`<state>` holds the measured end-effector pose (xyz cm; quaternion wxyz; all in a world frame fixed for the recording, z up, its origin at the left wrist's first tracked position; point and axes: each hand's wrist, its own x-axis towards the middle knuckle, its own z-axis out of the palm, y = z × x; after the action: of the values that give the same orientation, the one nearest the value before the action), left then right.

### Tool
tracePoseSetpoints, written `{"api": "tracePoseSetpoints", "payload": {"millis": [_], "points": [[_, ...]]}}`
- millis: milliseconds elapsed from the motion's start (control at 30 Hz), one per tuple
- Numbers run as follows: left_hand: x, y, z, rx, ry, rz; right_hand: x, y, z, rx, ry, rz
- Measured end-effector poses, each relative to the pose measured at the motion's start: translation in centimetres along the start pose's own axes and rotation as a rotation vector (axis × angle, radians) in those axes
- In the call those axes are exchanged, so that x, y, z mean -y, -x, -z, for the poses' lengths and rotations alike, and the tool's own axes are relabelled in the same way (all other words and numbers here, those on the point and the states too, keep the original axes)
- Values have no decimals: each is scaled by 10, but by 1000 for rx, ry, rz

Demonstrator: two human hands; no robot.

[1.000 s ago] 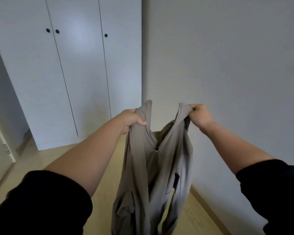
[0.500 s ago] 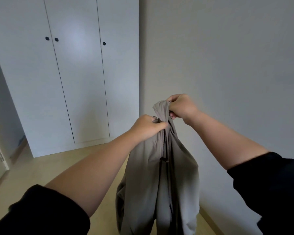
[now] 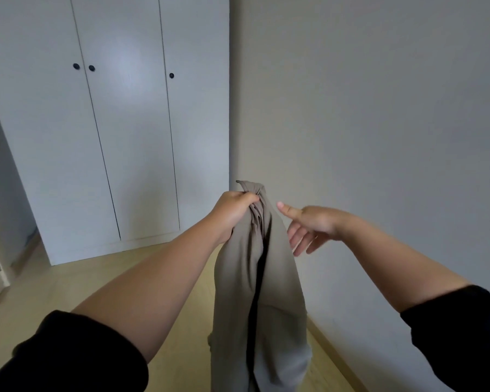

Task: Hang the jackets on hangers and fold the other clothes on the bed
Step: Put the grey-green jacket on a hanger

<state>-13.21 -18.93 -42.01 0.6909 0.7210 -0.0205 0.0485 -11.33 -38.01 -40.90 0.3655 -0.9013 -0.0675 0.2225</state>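
A grey wall (image 3: 379, 123) and a white three-door wardrobe (image 3: 125, 151) met a pale wood floor (image 3: 54, 287). Above it hung a bunched beige garment (image 3: 252, 292), its top clenched in the left hand (image 3: 232, 213). The right hand (image 3: 311, 224), just beside, held nothing and was loosely spread.

Reaching forward with both bare forearms, the left one lower and nearer the middle. Clenching the left grip (image 3: 234, 212) round the bunched top of the garment (image 3: 255, 292), knuckles up. Holding the right grip (image 3: 309, 224) just beside it, loose, thumb out, fingers spread downward.
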Motion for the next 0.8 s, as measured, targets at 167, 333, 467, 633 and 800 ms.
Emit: {"api": "tracePoseSetpoints", "payload": {"millis": [167, 333, 467, 633, 800], "points": [[-4, 0, -2, -39, 58, -32, -4, -9, -35, 149, -468, 242], [-2, -1, 7, -15, 96, -35, 4, -15, -37, 37, -817, 328], [3, -5, 28, -52, 62, -48, 17, -15, -29, -169, -914, 269], [10, -8, 61, 62, -86, -6, 28, -10, -5, -377, -1029, 295], [26, -6, 73, 150, -456, 55, 34, -9, 1, -419, -1025, 331]]}}
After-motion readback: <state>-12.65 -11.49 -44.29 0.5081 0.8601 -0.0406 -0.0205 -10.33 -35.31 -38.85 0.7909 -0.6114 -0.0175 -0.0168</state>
